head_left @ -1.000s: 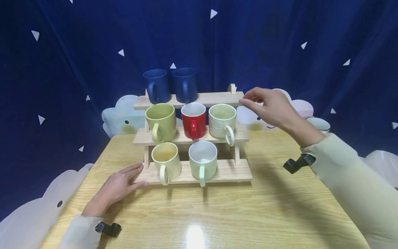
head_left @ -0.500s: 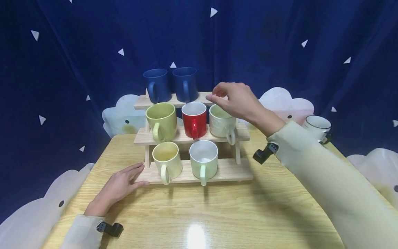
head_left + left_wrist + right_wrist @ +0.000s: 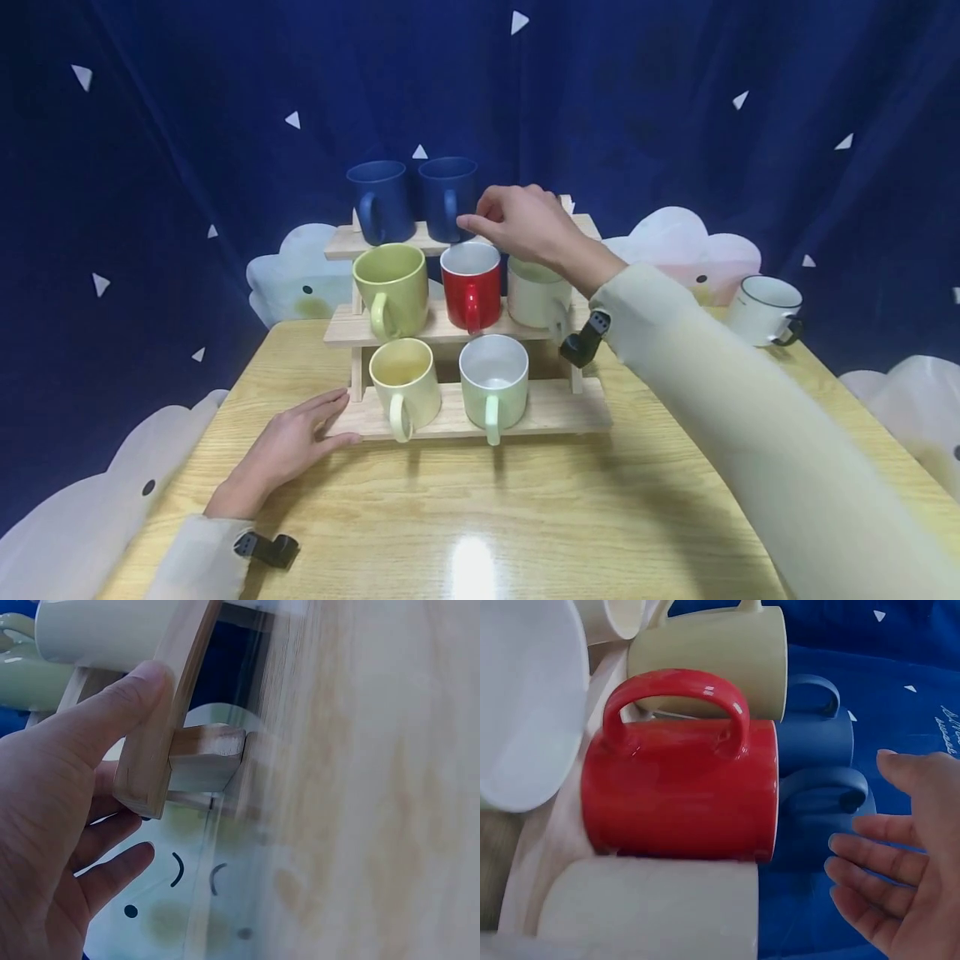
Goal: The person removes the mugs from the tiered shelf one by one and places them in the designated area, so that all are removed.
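Right hand [image 3: 528, 223] reaches over the wooden rack [image 3: 547, 408], fingers loosely extended and holding nothing, fingertips just beside the right blue mug [image 3: 447, 198] on the top shelf, at about 12 o'clock of the table. Wrist view confirms: fingers [image 3: 870, 862] spread, apart from the blue mug's handle [image 3: 829, 795], not yet gripping. Second blue mug [image 3: 378, 202] stands just at 9 o'clock of the first, touching or nearly touching it. Left hand [image 3: 288, 446] lies flat on the table [image 3: 525, 517] at about 8 o'clock, fingers straight, thumb [image 3: 131, 694] pressing against the edge of the rack's bottom shelf at its left end; nothing grasped, only braced against the wood. Middle shelf holds three mugs: green mug [image 3: 390, 290] at 9 o'clock, red mug [image 3: 471, 285] in the middle, cream mug [image 3: 536, 296] at 3 o'clock, partly hidden by the right wrist. Bottom shelf holds a pale yellow mug [image 3: 405, 386] and a pale green mug [image 3: 492, 383], handles facing 6 o'clock; right end of that shelf bare. White mug with dark rim [image 3: 765, 310] sits on the table well apart from the rack at 3 o'clock. Dark blue curtain [image 3: 187, 125] with white triangles hangs behind, cloud-shaped cutouts [image 3: 296, 275] along its base. Black wrist camera mounts show on both sleeves.
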